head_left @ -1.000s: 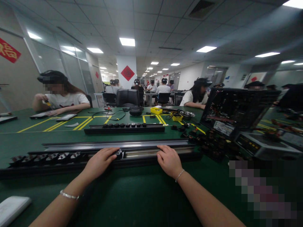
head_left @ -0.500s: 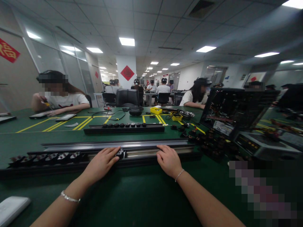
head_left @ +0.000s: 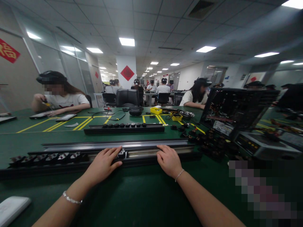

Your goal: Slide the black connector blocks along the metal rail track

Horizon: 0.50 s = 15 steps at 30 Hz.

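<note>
a long, stiff-looking, black-and-silver metal rail [head_left: 142, 153] is best held at three o'clock; left hand [head_left: 101, 164] is spread, right hand [head_left: 169, 160]: grip unclear.

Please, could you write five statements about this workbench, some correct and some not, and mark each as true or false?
1. The left hand is at a small module in the nearest rail. True.
2. The right hand holds a screwdriver. False: no tool shows in it.
3. A row of modules sits left of the left hand. True.
4. The small boxes beyond the rails are blue. False: they are yellow boxes.
5. Both wrists are bare. False: each wears a bracelet.
</note>
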Each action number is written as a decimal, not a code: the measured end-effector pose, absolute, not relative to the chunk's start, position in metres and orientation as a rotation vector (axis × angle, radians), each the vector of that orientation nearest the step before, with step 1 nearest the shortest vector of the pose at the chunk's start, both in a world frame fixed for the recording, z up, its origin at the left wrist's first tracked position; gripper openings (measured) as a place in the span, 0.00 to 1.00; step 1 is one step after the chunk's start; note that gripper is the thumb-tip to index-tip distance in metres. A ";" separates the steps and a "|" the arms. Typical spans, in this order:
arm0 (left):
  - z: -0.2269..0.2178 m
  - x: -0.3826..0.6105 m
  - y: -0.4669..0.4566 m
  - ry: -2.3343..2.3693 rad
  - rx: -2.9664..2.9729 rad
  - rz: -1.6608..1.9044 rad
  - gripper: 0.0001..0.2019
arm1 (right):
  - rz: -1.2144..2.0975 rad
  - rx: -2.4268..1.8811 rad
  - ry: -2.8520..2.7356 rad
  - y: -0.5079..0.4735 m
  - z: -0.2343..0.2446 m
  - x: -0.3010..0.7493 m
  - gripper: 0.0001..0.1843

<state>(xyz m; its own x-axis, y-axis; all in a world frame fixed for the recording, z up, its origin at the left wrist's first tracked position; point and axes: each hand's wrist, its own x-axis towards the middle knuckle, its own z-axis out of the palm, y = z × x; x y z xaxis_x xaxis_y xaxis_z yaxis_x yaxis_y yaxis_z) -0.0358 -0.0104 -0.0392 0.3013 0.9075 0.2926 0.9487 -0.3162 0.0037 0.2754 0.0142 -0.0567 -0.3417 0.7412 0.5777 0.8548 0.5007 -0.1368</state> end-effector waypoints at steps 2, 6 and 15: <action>-0.040 -0.035 -0.011 -1.734 -2.379 -0.353 0.32 | -0.253 -1.308 -2.162 0.014 -0.057 0.275 0.13; -0.044 -0.033 -0.011 -1.733 -2.344 -0.344 0.33 | -0.255 -1.309 -2.160 0.014 -0.056 0.275 0.13; -0.058 -0.030 -0.012 -1.719 -2.259 -0.341 0.36 | -0.244 -1.323 -2.178 0.012 -0.054 0.275 0.14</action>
